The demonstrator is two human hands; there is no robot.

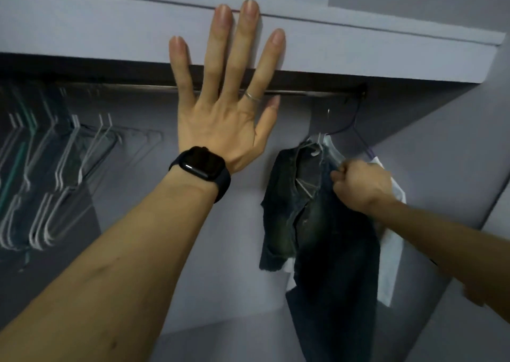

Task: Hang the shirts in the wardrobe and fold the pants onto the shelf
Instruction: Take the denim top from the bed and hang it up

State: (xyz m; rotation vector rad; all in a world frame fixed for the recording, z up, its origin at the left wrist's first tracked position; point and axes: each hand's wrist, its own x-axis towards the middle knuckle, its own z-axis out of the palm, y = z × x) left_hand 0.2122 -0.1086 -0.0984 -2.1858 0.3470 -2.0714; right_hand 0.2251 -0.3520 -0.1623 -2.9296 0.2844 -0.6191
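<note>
Our left hand (pixel 220 130) lies flat, open, on the shelf edge (pixel 110 44). Our right hand (pixel 358 185) pinches the denim shirt (pixel 331 237) at its shoulder, under the right end of the rod (pixel 303 92). We should seat the hook (pixel 328 111) fully before letting go.

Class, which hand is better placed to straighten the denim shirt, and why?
Right: the right hand grips the denim shirt; the left hand is spread open, up by the top panel.

- The left hand (pixel 220 108) is raised high on an outstretched forearm, fingers straight and spread, its back toward the camera.
- The right hand (pixel 358 185) reaches forward, fingers curled, pinching the denim shirt (pixel 331 237).
</note>
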